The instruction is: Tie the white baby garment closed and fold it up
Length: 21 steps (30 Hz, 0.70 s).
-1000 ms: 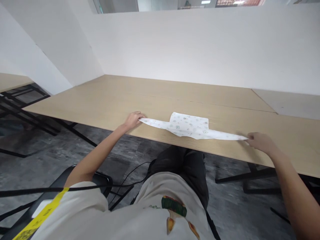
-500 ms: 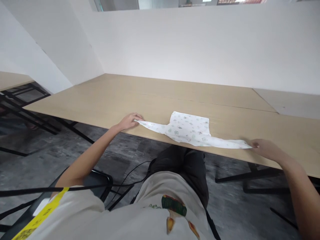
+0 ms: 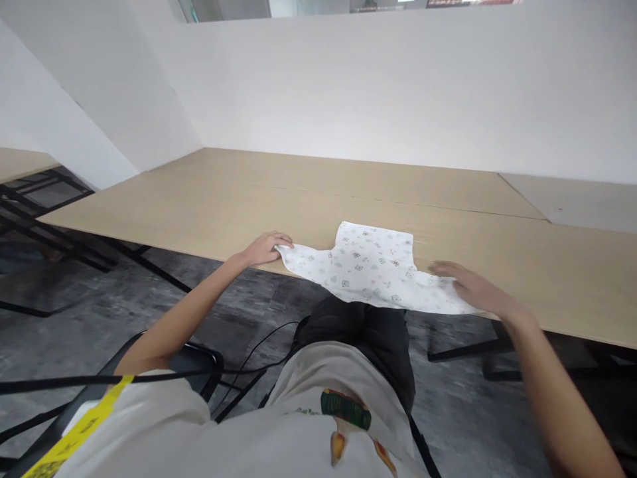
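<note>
Head view: a white patterned cloth (image 3: 371, 269) lies at the near edge of the wooden table (image 3: 348, 186). The left hand (image 3: 266, 247) pinches its left corner, while the right hand (image 3: 472, 289), blurred, rests flat and open-fingered on its right end.

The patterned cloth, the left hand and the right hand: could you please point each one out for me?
patterned cloth (image 3: 371, 265), head view, its printed middle.
left hand (image 3: 263, 248), head view, back of the hand.
right hand (image 3: 472, 289), head view, back of the hand.

Bright, even overhead light, soft shadows, wide-angle bending at the edges, right hand (image 3: 472, 289) motion-blurred.
</note>
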{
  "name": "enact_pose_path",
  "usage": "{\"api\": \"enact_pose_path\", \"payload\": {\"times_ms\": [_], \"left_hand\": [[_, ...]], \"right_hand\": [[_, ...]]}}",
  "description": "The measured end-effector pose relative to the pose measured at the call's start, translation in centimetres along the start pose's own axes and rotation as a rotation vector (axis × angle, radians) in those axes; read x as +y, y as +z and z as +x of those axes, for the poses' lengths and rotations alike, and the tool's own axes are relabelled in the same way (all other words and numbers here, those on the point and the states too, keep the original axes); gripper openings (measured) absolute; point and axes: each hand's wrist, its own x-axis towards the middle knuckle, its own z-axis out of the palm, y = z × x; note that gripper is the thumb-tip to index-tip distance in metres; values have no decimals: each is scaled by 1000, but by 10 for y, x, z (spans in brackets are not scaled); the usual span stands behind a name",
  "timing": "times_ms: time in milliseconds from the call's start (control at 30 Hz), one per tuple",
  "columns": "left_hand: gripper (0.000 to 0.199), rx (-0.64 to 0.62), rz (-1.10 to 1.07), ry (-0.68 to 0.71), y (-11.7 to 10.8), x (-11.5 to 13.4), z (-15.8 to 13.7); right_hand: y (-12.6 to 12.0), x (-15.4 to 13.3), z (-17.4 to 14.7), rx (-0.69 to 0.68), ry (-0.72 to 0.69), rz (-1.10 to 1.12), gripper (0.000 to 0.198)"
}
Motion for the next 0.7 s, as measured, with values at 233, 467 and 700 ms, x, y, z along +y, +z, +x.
{"api": "enact_pose_path", "payload": {"times_ms": [233,467,700], "left_hand": [[54,-66,210,-62,4,-7,0],[61,-68,362,-190,10,-30,17],[59,60,396,-367,8,-39,32]], "right_hand": [[48,-45,66,-210,140,-101,59],[56,-11,110,-187,213,-191,60],[42,1,119,-9,267,-232,61]]}}
